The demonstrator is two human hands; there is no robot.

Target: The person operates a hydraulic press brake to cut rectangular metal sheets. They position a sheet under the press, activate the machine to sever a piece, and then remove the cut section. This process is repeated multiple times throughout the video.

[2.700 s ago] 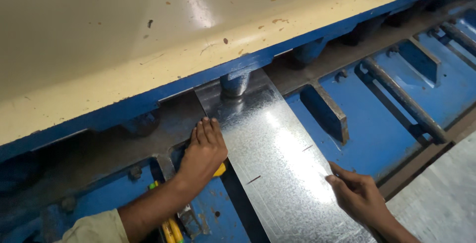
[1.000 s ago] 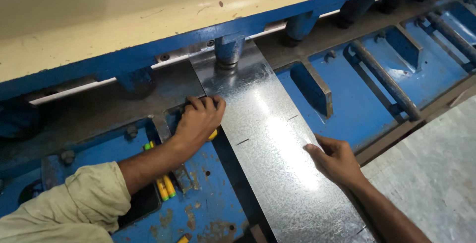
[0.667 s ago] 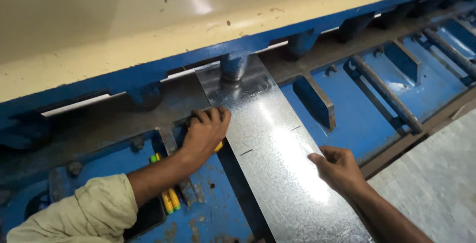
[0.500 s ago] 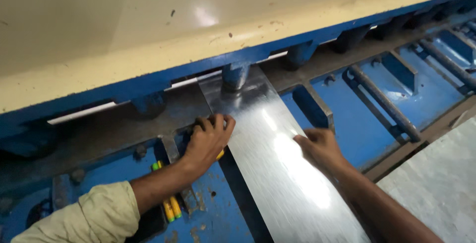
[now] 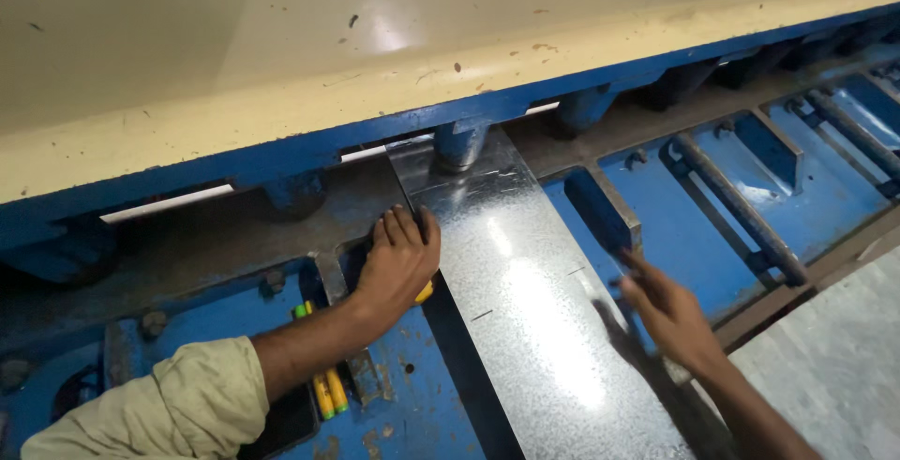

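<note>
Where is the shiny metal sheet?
In the head view, the metal sheet lies mid-frame on the blue machine bed, between the left hand and the right hand.

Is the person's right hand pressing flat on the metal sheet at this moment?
No: the right hand is blurred and lifted at the right edge of the galvanized sheet, while the left hand rests at its left edge.

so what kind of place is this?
Most likely a sheet-metal workshop. A big blue machine bed with a cream guard across it looks like a shear; a galvanized sheet strip is fed under it, with the left hand at its edge.
</note>
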